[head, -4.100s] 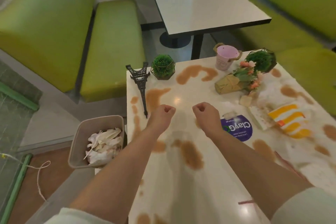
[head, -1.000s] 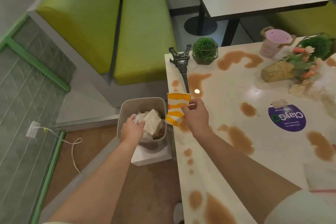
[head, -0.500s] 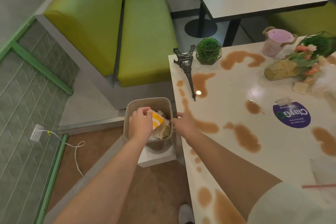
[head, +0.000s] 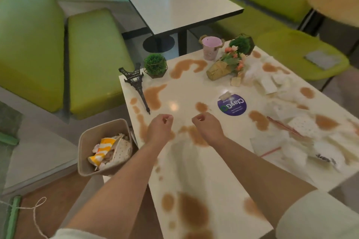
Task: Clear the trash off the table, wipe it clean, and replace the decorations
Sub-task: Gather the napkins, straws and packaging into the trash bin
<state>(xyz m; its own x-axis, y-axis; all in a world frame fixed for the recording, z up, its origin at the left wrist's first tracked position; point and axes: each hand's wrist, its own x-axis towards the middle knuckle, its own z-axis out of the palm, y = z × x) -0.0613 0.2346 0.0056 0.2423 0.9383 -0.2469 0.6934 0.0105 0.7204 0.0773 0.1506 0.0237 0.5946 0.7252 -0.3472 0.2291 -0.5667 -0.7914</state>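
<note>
The white table (head: 213,170) is covered with brown spills. My left hand (head: 158,129) and my right hand (head: 206,127) hover over its near middle with fingers curled, holding nothing. Crumpled white paper and wrappers (head: 303,137) with a red straw (head: 281,125) lie on the right side. More paper scraps (head: 268,83) lie at the far right. A toppled Eiffel Tower model (head: 136,83), a small green plant (head: 155,65), a pink bucket (head: 211,47), a fallen flower bouquet (head: 225,66) and a second plant (head: 242,43) sit along the far edge.
A beige bin (head: 91,141) stands on the floor left of the table, holding a yellow-striped cup (head: 104,149) and paper. A purple sticker (head: 232,104) is on the tabletop. Green benches (head: 93,54) and another table (head: 174,0) stand beyond.
The yellow-striped cup went from my hands into the bin. Both hands came back from the bin over the table's middle, fingers curled and holding nothing. My view turned right toward the table.
</note>
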